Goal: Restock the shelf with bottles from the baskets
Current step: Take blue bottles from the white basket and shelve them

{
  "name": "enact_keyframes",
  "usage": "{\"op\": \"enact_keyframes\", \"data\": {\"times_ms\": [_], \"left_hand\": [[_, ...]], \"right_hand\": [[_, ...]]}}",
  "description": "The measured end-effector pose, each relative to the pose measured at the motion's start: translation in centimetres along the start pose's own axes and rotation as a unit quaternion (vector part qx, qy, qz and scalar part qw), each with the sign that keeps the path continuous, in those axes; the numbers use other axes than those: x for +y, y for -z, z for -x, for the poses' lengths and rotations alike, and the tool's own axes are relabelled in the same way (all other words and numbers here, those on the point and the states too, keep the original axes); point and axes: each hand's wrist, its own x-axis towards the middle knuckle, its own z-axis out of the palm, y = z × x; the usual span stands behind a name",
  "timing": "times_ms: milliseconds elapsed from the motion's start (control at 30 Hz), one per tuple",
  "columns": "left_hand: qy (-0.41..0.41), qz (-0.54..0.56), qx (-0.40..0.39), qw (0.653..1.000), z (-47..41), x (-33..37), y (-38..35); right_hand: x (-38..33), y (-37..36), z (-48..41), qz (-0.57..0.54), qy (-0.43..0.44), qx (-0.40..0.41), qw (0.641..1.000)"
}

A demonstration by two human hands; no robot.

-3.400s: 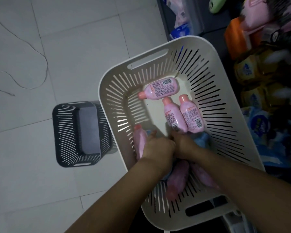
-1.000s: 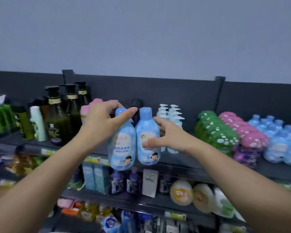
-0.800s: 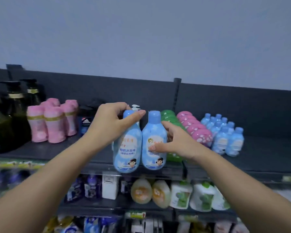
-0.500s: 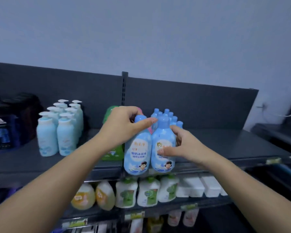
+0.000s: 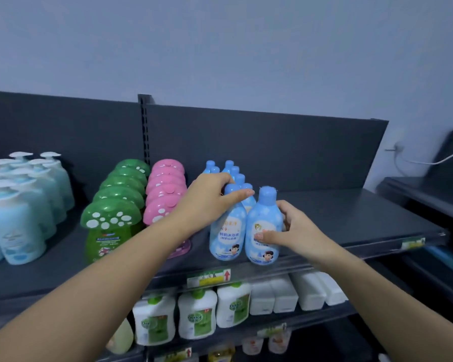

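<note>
Left hand [image 5: 207,202]: we note it closed over the neck of the left blue bottle [image 5: 226,235].
Right hand [image 5: 293,232]: wrapped round the right blue bottle [image 5: 263,231].
Progress: both at the shelf [image 5: 351,220] front edge (seemingly seated); baskets unseen.

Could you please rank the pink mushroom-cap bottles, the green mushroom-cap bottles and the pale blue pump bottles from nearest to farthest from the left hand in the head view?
From the left hand:
1. Pink mushroom-cap bottles, just to its left.
2. Green mushroom-cap bottles, further left.
3. Pale blue pump bottles, at the far left.
</note>
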Motion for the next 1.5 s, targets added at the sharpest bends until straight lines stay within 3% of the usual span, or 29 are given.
{"op": "enact_keyframes", "data": {"times_ms": [433, 733, 967, 1300, 1500], "left_hand": [[0.066, -0.068, -0.043, 0.995, -2.5, -4.6, -4.1], [0.128, -0.043, -0.025, 0.991, -2.3, -4.5, -4.8], [0.178, -0.064, -0.134, 0.973, -1.6, -3.9, -3.7], [0.19, -0.099, -0.122, 0.969, -0.9, -2.6, -3.9], [0.203, -0.104, -0.081, 0.97, -1.0, 0.0, -1.2]], "right_hand": [[6.0, 0.6, -8.2, 0.028, -0.029, -0.069, 0.997], [6.7, 2.2, -9.8, 0.053, 0.007, -0.139, 0.989], [6.7, 2.5, -10.2, 0.12, 0.035, -0.14, 0.982], [6.3, 2.7, -10.9, 0.122, 0.062, -0.161, 0.977], [1.7, 3.2, -11.8, 0.192, 0.15, -0.139, 0.96]]}}
